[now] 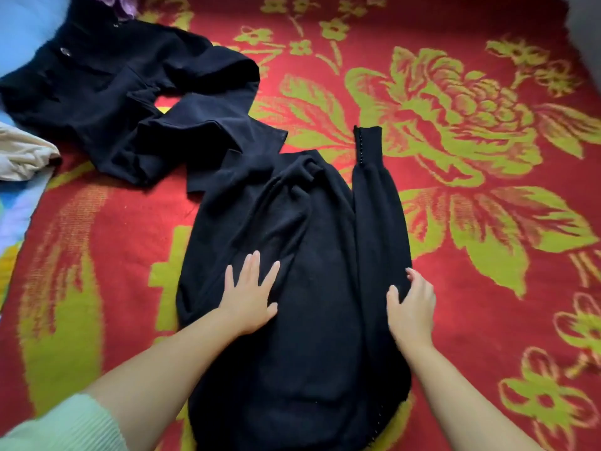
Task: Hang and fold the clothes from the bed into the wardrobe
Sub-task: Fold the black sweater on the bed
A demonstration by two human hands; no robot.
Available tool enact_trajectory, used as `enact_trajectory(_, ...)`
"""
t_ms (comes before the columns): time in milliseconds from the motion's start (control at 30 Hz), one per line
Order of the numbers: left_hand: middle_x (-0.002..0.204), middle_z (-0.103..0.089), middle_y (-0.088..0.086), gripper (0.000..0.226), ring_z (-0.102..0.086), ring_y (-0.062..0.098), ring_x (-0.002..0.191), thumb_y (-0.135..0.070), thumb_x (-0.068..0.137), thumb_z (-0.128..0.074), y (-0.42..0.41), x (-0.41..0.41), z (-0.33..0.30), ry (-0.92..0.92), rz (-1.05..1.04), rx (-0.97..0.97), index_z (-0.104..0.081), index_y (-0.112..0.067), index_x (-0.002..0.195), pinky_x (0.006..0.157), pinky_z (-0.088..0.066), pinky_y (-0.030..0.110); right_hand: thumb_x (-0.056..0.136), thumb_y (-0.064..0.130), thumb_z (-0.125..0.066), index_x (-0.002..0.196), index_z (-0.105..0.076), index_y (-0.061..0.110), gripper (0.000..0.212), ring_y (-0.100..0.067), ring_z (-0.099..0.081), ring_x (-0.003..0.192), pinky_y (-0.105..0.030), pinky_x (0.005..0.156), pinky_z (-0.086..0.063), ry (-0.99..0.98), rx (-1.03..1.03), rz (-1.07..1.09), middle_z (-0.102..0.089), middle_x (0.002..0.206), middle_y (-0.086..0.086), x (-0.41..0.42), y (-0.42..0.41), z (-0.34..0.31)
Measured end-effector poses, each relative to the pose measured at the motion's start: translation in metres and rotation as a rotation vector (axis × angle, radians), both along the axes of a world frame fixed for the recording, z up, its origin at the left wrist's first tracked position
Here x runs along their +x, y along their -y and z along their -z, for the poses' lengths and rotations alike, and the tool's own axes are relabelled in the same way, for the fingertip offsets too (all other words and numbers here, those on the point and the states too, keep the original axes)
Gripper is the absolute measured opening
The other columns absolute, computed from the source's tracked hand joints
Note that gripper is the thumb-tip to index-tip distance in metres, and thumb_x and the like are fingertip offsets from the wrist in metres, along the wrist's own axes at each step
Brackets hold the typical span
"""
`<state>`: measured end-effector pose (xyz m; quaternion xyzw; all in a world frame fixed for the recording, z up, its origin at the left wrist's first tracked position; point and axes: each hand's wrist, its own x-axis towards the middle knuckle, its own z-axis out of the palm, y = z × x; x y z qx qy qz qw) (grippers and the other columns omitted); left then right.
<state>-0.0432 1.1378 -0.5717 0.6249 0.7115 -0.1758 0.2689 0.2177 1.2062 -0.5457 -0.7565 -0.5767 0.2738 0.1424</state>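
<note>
Bedspread, red with yellow-green flowers, carries every item shown. Far left: a cream cloth at the frame edge, and above it a crumpled black garment with a round button, well apart from the hands. A pale green sleeve is pushed up the left forearm at the lower left corner.

Centre: a black knit top lies flat on the bedspread directly before the person. Its long axis runs from the near edge of the bed away from the viewer, and the narrower, bunched end points away. The left hand rests on the left half of the top with straight, spread fingers, pressing the fabric flat and gripping nothing.

Right of centre: one black sleeve of the top lies straight along its right edge, parallel to the body, with the cuff pointing away and a row of small beads down its seam. The right hand sits at the near end of this sleeve, thumb and curled fingers closing on the fabric edge, so it appears to pinch the cloth.

Step in hand, as judged: folding, at the stage of smoothing and bringing the sides inward. The next move would call for the left palm to hold the body still while the right hand carries the sleeve across it, keeping the edges aligned before the lengthwise fold. No wardrobe is in view.
</note>
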Motion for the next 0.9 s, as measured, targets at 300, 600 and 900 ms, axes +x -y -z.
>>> enact_trajectory(300,0.154,-0.022,0.009,0.06,-0.026,0.026,0.14,-0.034,0.097,-0.045,0.011,0.111,-0.039,0.307,0.033,0.332,-0.025,-0.013,0.149,0.115,-0.021,0.037,0.089,0.019,-0.058,0.099,-0.049,0.016,0.013,-0.02,-0.055,0.09,-0.029,0.073,-0.038,-0.386,-0.291,0.174,-0.056,0.087,0.007,0.032,-0.002,0.002)
enact_trajectory(600,0.098,-0.063,0.006,0.047,-0.059,0.018,0.088,-0.03,0.092,-0.055,-0.012,0.208,-0.035,0.873,-0.815,0.132,-0.041,-0.014,0.134,0.088,-0.048,0.037,0.089,0.012,-0.06,0.099,-0.062,0.017,0.011,-0.015,-0.065,0.088,-0.024,0.073,-0.051,-0.624,-0.492,-0.017,-0.069,0.104,-0.005,0.058,-0.043,-0.001)
enact_trajectory(900,0.1,-0.063,0.022,0.058,-0.058,0.041,0.09,-0.017,0.092,-0.041,-0.017,0.232,-0.064,0.656,-0.012,0.152,-0.02,-0.015,0.146,0.071,-0.043,0.04,0.084,0.049,-0.063,0.151,0.008,0.017,0.103,-0.029,-0.01,0.146,-0.047,0.116,-0.018,0.215,-0.286,-0.521,-0.002,0.159,-0.014,0.002,-0.141,-0.011)
